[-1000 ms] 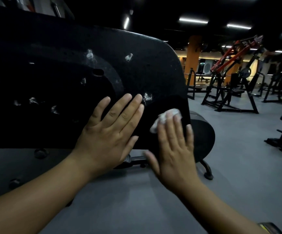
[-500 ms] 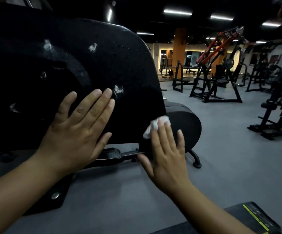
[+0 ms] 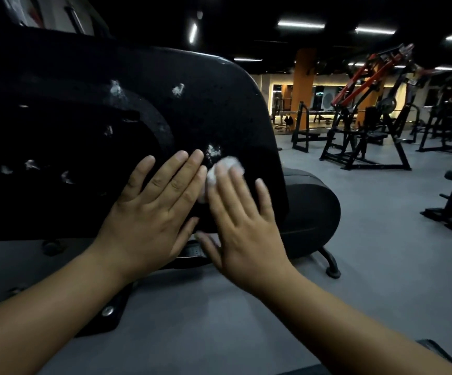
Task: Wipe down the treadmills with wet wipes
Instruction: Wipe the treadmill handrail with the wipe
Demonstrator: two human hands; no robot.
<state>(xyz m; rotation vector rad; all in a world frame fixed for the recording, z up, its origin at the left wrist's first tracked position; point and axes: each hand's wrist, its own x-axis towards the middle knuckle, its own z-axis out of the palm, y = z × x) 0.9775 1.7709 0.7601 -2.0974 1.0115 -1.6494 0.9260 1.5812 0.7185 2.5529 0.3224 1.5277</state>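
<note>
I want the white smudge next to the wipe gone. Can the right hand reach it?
Probably yes: the right hand presses the wipe on the black panel right beside the smudge, with nothing between them.

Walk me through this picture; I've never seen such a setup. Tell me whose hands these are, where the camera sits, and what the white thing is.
No robot here: a person wears a camera on the head, so you look down along their arms. The left hand lies flat, fingers straight, on a gym machine's black cover. The right hand presses a crumpled white wipe against it with straight fingers. White smudges dot the cover. Behind, weight machines stand on the grey floor.
</note>
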